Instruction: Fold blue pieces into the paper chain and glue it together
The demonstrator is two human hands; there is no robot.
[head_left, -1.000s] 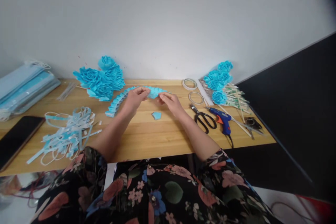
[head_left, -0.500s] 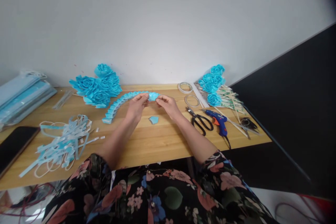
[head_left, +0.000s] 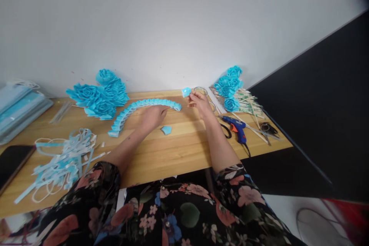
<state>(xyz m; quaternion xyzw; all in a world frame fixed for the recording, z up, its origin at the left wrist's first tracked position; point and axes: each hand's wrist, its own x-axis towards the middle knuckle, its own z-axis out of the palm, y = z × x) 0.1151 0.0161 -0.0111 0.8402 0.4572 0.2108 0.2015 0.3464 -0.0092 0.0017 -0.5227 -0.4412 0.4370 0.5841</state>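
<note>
My right hand [head_left: 200, 103] is raised over the back of the table and pinches a small blue petal [head_left: 186, 92] by its lower edge. My left hand [head_left: 155, 116] is closed just in front of a curved row of overlapping blue petals [head_left: 123, 114]. A thin sliver shows at its fingertips, too small to name. Below and to the right of that hand, a single loose blue petal [head_left: 166, 130] lies flat on the wooden table [head_left: 173, 153].
Blue fabric roses stand at the left [head_left: 105, 96] and right [head_left: 229, 84] against the wall. A blue glue gun [head_left: 238, 127] lies beside my right forearm, which partly covers black-handled scissors [head_left: 227, 130]. Cut strips [head_left: 63, 161], a phone [head_left: 13, 161] and stacked masks [head_left: 21, 111] are at left.
Both hands were together at the end of the petal row, with a blue petal between them. My right hand has carried that petal right and up; the left has stayed near the row.
</note>
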